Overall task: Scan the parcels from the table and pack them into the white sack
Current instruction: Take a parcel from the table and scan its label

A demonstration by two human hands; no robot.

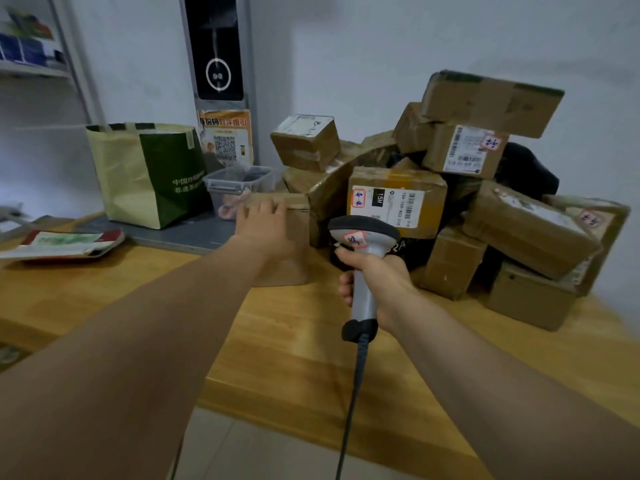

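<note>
The heap of parcels (460, 195) leans loosely on the wooden table (311, 341); pulling one out could tip the top boxes off. No white sack is in sight. The left hand (265, 225) lies spread, fingers open, on a plain brown box (289, 237). The right hand (375, 280) is wrapped tightly around the scanner (363, 258).

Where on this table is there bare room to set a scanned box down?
Bare wood lies along the table near edge, between the flat envelope and the box pile. Crowded: the right side and back, with the green bag and clear tub behind.
</note>
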